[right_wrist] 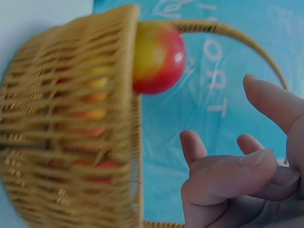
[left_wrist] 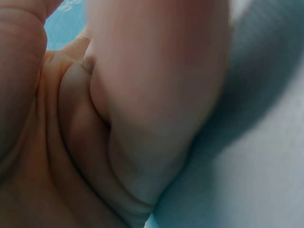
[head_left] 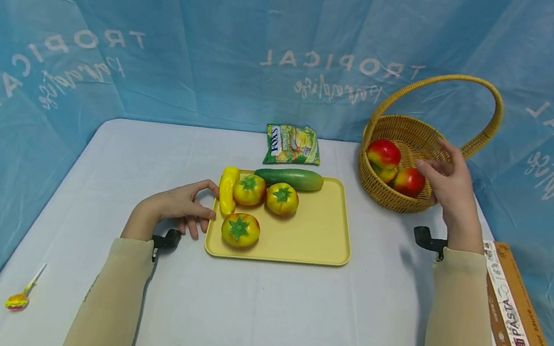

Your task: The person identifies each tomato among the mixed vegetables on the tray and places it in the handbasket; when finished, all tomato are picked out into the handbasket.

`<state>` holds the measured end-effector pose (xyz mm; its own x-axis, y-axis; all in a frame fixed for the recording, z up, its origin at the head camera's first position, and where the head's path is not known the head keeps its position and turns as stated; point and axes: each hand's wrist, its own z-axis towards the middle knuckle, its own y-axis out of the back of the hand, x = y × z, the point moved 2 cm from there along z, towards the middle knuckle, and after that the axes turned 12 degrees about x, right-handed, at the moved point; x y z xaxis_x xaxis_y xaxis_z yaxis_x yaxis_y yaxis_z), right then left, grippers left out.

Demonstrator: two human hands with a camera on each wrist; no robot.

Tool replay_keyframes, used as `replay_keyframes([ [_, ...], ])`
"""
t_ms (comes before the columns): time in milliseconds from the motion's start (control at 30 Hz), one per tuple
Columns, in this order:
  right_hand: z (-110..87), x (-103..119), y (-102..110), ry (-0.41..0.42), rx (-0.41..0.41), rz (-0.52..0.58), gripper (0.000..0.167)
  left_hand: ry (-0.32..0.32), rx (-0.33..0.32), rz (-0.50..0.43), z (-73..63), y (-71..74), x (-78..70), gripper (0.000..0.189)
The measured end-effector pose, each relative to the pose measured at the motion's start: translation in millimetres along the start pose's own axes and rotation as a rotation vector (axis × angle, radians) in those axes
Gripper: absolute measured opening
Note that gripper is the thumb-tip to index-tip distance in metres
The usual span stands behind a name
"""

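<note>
My right hand hovers over the right side of a wicker basket, its fingers loosely bent with nothing between them. Inside the basket lie red-and-yellow fruits that look like apples; one apple shows above the rim in the right wrist view. My left hand touches the left edge of a yellow tray with thumb and forefinger, the other fingers low beside it. On the tray are a yellow banana, a green cucumber and three yellow-red, persimmon-like fruits with green star-shaped tops.
A green candy bag lies behind the tray. Near the table's front left is a wrapped lollipop. A long brown pasta box lies along the right edge, beside my right forearm. The basket's tall handle arches above it.
</note>
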<state>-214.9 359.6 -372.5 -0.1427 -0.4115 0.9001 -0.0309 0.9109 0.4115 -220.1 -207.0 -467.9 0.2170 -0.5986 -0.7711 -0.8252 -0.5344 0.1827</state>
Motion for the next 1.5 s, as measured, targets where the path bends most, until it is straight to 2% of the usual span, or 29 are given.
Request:
replay_keyframes([
  [267, -15.0, 27, -16, 0.112, 0.071, 0.058, 0.073, -0.004, 0.000, -0.005, 0.2, -0.5, 0.6, 0.059],
  [367, -18.3, 36, -28, 0.147, 0.092, 0.041, 0.072, -0.004, 0.002, -0.003, 0.3, -0.9, 0.3, 0.059],
  [633, -19.5, 49, -66, 0.171, 0.227, -0.013, 0.073, 0.001, -0.010, 0.005, -1.1, -0.5, -1.6, 0.060],
  [767, -15.1, 48, -87, 0.168, 0.310, -0.040, 0.073, 0.001, -0.009, 0.003, -1.4, -0.8, -1.8, 0.061],
  [1033, -6.2, 37, -126, 0.101, 0.452, -0.057, 0.074, 0.004, -0.003, -0.003, -1.6, -1.0, -1.4, 0.059],
  [1500, -4.5, 22, -174, 0.073, 0.621, -0.133, 0.075, 0.003, 0.002, -0.009, -1.3, -0.4, -1.2, 0.058],
])
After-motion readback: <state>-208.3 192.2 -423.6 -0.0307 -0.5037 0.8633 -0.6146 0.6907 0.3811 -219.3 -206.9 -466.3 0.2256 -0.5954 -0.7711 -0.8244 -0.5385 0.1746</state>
